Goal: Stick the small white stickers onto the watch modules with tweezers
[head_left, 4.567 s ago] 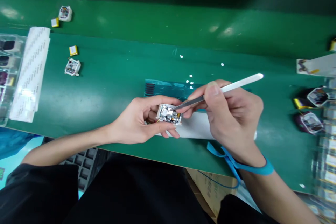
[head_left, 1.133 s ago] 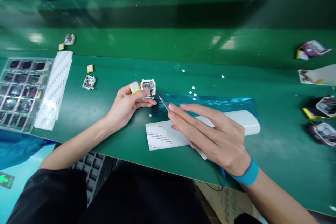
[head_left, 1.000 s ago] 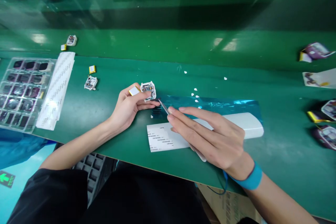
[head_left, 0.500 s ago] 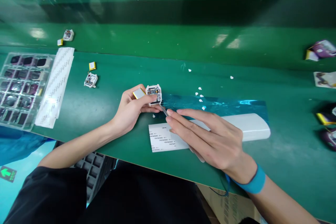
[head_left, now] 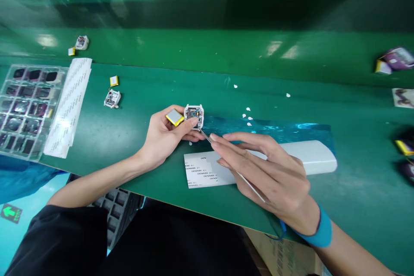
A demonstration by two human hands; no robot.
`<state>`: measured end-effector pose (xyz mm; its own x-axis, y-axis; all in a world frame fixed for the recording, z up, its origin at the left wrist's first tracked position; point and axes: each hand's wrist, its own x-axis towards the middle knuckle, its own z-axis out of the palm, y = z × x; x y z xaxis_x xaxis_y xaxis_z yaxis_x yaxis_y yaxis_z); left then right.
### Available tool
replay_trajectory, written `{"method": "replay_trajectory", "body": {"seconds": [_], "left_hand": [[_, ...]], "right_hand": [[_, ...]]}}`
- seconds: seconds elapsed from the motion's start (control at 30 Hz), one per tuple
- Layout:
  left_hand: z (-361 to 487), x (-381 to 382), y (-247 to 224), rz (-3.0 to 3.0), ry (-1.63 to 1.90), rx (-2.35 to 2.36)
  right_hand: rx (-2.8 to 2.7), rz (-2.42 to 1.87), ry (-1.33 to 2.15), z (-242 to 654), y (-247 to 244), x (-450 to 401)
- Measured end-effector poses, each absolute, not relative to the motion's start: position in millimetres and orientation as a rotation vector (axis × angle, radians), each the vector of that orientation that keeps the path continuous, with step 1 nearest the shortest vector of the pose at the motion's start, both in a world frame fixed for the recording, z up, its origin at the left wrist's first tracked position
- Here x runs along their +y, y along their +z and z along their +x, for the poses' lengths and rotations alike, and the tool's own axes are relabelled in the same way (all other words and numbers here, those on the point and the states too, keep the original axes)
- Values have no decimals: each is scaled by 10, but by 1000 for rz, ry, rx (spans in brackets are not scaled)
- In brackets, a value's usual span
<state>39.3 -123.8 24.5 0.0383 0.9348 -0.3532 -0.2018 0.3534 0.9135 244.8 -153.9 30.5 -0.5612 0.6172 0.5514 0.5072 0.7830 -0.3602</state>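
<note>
Green bench mat (head_left: 136,138) underlies our work: our left hand (head_left: 161,138) pinches 1 small white module (head_left: 194,114) and its yellow-edged battery (head_left: 174,117) just above the mat. Our right hand (head_left: 268,172) grips tweezers (head_left: 226,164), tips at the module's near edge, so we judge this a fitting step that calls for fine tip placement.

From my remote seat I see a smooth green bench mat (head_left: 129,138) with a soft sheen, and behind it a glossier green strip (head_left: 207,49) throwing back lamp glare. My left hand (head_left: 161,136) pinches a small white plastic housing (head_left: 194,114) with bare circuitry, beside a foil-bright silver-and-yellow battery pouch (head_left: 174,117). My right hand (head_left: 268,172) holds thin polished metal tweezers (head_left: 226,161). Under it lie a matt white paper label sheet (head_left: 202,172), crinkly shiny blue film (head_left: 291,129) and a clear glossy plastic tray (head_left: 22,108).
</note>
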Motion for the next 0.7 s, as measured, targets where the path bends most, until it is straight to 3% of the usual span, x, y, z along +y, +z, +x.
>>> {"method": "replay_trajectory", "body": {"seconds": [0.47,0.7], "left_hand": [[-77,-635,96,953,1087,1410],[-196,-486,-127,1943,1131,1745]], "right_hand": [[-2316,-790,78,2486,335,-1524],[-2312,-714,-36,2481,309,-1537]]}}
